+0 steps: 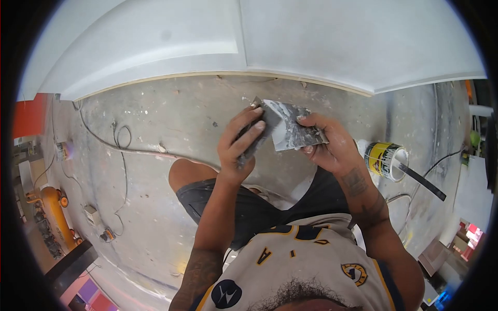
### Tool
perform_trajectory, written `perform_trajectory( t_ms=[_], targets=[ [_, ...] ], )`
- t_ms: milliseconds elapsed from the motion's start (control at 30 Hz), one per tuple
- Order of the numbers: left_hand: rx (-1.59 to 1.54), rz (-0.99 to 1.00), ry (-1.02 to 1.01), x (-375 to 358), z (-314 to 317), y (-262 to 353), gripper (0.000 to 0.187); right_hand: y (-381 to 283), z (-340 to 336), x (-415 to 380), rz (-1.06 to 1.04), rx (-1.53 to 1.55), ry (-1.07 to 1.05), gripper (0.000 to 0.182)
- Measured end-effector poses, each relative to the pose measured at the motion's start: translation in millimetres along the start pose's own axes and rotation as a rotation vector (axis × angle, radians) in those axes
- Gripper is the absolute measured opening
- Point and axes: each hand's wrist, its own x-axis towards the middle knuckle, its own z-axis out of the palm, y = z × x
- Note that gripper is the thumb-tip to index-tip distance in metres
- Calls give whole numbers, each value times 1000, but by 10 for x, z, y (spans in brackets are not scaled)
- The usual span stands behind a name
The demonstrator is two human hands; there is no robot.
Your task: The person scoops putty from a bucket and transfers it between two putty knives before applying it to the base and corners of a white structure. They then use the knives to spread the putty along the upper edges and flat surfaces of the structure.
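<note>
My left hand (239, 139) is closed on a dark grey flat spreader (258, 140), its fingers laid over the face of the blade. My right hand (334, 142) pinches a second flat spreader (298, 127) between thumb and fingers; this blade is smeared with white filler, thickest on its left part. The two blades meet edge to edge in front of my knees, the left one overlapping the other in this view. Pale smears mark the fingertips of both hands.
White panels (311, 36) stand along the far side. On the right is a yellow-labelled bucket (380, 157) with a dark stick (425, 181) jutting out. A hose (150, 153) and cables cross the concrete floor (171, 114). Far left sits an orange compressor (56, 215).
</note>
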Motion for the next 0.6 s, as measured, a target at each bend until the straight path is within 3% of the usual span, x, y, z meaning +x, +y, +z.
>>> perform_trajectory(
  t_ms=[67,233,300,333,367,400,433,467,533,600],
  targets=[
    [153,71,-141,68,-37,12,47,-41,53,33,-19,-16,24,14],
    [332,-40,-194,175,-157,-48,48,-296,-136,135,-62,-38,21,15],
    [453,-127,-213,125,-295,-117,32,-424,-131,183,-76,-5,16,18],
    [467,-151,-187,45,-315,-113,32,-508,-102,217,-203,-143,25,20],
    [336,-654,71,-40,-310,-121,21,-552,-62,287,-334,-280,28,23],
    [168,-1138,335,-127,-310,-139,16,-548,-43,426,-315,-296,22,23],
    [-114,-1015,503,-144,-363,-242,27,-536,-62,629,-509,-603,96,24],
    [-116,-1020,512,-144,-419,-304,27,-530,-101,838,-708,-907,170,24],
    [-1013,-955,828,-35,-520,-306,31,-673,-364,1241,-897,-1605,106,25],
    [-1110,-931,851,-119,-539,-383,39,-624,-262,1460,-870,-1706,178,25]
  ],
)
